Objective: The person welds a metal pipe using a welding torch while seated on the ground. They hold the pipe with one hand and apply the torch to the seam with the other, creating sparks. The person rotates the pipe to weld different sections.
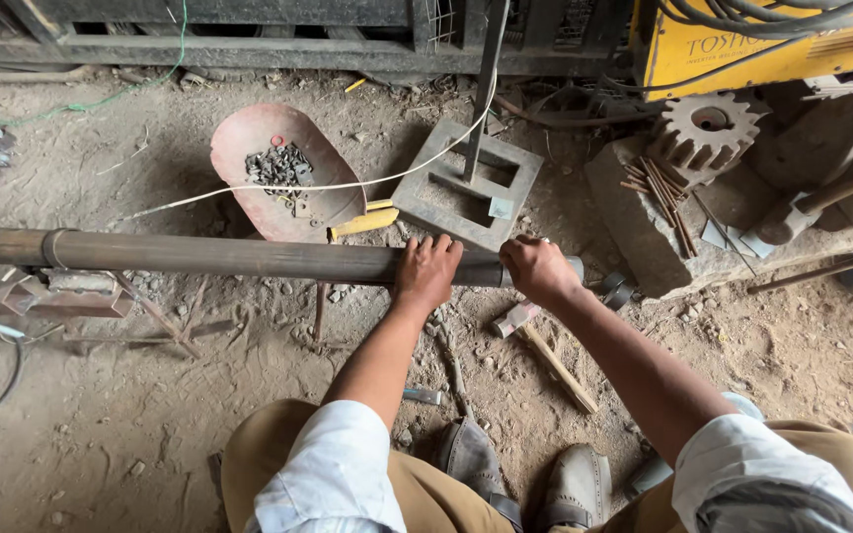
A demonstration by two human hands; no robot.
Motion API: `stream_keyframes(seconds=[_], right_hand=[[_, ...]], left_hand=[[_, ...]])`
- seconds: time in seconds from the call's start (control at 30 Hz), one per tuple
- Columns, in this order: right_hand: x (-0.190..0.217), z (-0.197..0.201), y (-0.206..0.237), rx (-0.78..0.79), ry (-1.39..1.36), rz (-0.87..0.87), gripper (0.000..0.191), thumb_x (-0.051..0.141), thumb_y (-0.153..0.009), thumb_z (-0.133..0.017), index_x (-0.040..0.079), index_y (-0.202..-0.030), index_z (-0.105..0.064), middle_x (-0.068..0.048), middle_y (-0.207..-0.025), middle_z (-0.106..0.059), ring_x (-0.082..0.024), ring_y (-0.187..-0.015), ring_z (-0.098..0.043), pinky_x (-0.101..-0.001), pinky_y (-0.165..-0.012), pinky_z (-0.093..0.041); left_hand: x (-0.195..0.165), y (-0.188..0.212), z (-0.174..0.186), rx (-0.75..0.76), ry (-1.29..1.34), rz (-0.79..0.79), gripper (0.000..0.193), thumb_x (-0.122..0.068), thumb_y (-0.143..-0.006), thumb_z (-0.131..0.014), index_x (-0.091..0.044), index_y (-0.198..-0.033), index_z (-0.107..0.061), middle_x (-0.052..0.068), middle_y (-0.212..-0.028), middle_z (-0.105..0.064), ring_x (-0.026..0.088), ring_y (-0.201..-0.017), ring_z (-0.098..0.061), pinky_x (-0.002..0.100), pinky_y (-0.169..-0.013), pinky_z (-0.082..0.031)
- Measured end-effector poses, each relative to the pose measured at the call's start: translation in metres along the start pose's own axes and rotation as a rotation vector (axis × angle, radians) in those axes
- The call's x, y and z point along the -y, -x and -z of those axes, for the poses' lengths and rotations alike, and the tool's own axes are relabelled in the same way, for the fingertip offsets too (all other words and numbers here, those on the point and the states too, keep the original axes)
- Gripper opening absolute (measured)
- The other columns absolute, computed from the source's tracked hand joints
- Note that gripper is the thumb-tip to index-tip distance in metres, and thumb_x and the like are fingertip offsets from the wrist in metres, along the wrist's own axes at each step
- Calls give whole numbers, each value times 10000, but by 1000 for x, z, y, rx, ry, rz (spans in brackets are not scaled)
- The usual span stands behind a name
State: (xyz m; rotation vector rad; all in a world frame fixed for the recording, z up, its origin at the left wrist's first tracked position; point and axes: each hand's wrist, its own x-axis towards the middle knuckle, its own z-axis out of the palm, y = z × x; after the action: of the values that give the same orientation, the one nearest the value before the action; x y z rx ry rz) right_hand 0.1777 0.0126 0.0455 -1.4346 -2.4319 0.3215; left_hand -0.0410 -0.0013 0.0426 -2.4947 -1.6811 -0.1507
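Two hands grip a long rusty steel pipe (229,257) running across the middle of the frame: the left hand (426,271) wraps over it with fingers curled, the right hand (538,268) closes around its right end. A hammer (545,350) lies on the dirt just below, a red pan (249,138) of scrap bits above.
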Motion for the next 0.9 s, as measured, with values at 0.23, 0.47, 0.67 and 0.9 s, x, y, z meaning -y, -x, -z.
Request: stream_keyframes(seconds=[0.23,0.47,0.67,0.9], right_hand=[[7,2,2,-77,14,44,154,168,-985,-632,31,-991,-704,-133,-961,-710,-323,-770,-733,-441,-697,-641],[4,1,0,-53,19,43,161,174,-1002,-631,30,-990,-702,-126,-943,-706,-303,-748,-728,-422,-661,-644],[1,-3,4,-51,35,55,158,162,-1005,-627,23,-978,-696,-123,-926,-695,-282,-747,-717,-404,-650,-643],[2,-3,3,-52,21,53,168,165,-1011,-625,16,-983,-700,-129,-957,-708,-290,-742,-725,-411,-665,-644]], left_hand=[[12,-27,55,552,284,101,519,-166,-658,-884,-138,-1136,-683,92,-1079,-692,287,-1070,-676,447,-994,-536],[8,-1,11,73,16,-49,748,-84,-726,-810,-147,-1413,-519,118,-1360,-532,283,-1252,-543,480,-1107,-381],[4,-10,21,233,76,68,838,-65,-654,-833,-88,-1415,-483,163,-1410,-508,318,-1293,-511,514,-1151,-329],[16,-27,56,599,339,174,837,-196,-616,-933,-125,-1350,-537,109,-1349,-609,297,-1322,-547,470,-1202,-376]])
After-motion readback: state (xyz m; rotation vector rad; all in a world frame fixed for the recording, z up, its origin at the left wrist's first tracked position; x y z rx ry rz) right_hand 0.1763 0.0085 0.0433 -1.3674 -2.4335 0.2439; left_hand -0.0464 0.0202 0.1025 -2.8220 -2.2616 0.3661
